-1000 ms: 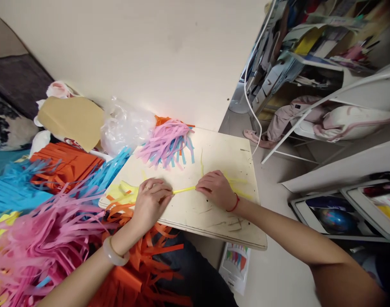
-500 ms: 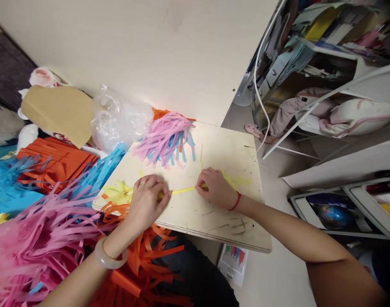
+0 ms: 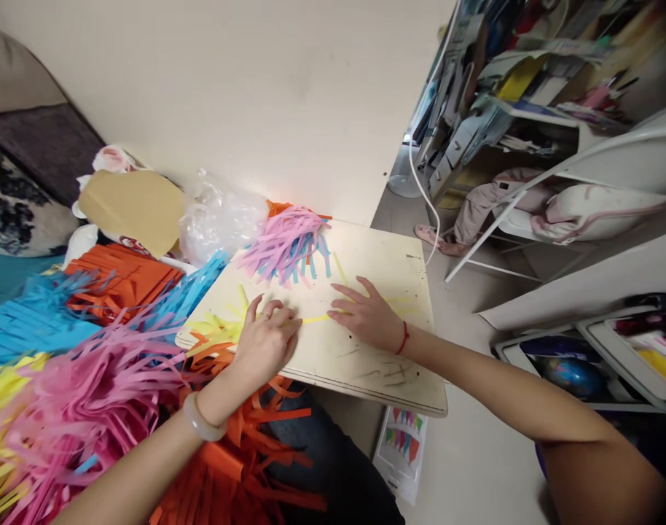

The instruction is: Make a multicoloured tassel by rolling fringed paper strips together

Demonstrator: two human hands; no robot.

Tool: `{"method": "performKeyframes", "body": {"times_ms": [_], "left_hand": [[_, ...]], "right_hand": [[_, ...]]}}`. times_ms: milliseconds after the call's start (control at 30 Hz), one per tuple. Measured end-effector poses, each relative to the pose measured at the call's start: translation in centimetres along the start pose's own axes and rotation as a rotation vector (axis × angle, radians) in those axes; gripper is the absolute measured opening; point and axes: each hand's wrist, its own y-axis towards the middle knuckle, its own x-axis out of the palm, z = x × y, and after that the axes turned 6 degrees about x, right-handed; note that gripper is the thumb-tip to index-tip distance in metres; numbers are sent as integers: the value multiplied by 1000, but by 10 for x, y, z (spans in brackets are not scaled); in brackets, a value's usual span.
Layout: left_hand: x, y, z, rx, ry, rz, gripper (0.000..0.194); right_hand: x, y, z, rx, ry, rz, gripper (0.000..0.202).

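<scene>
A small wooden board (image 3: 388, 270) lies before me with a narrow yellow paper strip (image 3: 315, 319) stretched across it between my hands. My left hand (image 3: 267, 337) rests over the strip's left part, its fingers bent and apart. On the right, my right hand (image 3: 366, 313) is spread flat over the other part of the strip. Loose yellow fringe (image 3: 218, 328) lies left of my left hand. A pink and blue tassel (image 3: 286, 244) sits at the board's back edge.
Pink fringed paper (image 3: 92, 394), orange fringe (image 3: 234, 467) and blue fringe (image 3: 32, 313) pile up at the left. Behind them are a clear plastic bag (image 3: 224, 215) and brown paper (image 3: 136, 204). A white folding chair (image 3: 508, 211) stands at the right; a printed package (image 3: 403, 448) lies below the board.
My right hand has opened from its pinch on the strip and spread its fingers. The left fingers have loosened too. The camera view has shifted slightly.
</scene>
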Motion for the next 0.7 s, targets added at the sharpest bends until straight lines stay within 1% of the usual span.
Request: {"method": "performKeyframes", "body": {"times_ms": [33,100,167,267,333,400,467,500,533,600,633,700], "left_hand": [[-1,4,2,17,22,-19,17],[-1,12,7,41,79,-62,21],[2,18,12,61,126,-83,23],[8,21,16,97,142,-51,22],[11,16,15,129,131,-24,23],[10,9,11,158,120,-5,26],[5,2,5,211,106,42,28],[1,-2,2,255,100,89,29],[-5,-5,-1,303,94,149,28],[-18,-7,-4,386,65,288,27],[-25,-8,-5,403,39,350,26],[-39,-6,-6,353,-31,439,25]], "right_hand": [[0,5,1,-25,-14,-29,27],[0,17,-1,-59,-32,-126,35],[-1,30,-8,-48,-25,-217,36],[-9,37,-22,9,5,-258,25],[-17,34,-30,108,102,-282,18],[-24,30,-33,294,338,-302,14],[-30,28,-32,475,686,-336,20],[-31,29,-30,520,872,-381,26],[-33,31,-28,529,1050,-447,32],[-37,36,-25,479,1328,-582,43],[-39,38,-25,455,1416,-620,46],[-45,42,-29,445,1515,-615,44]]}}
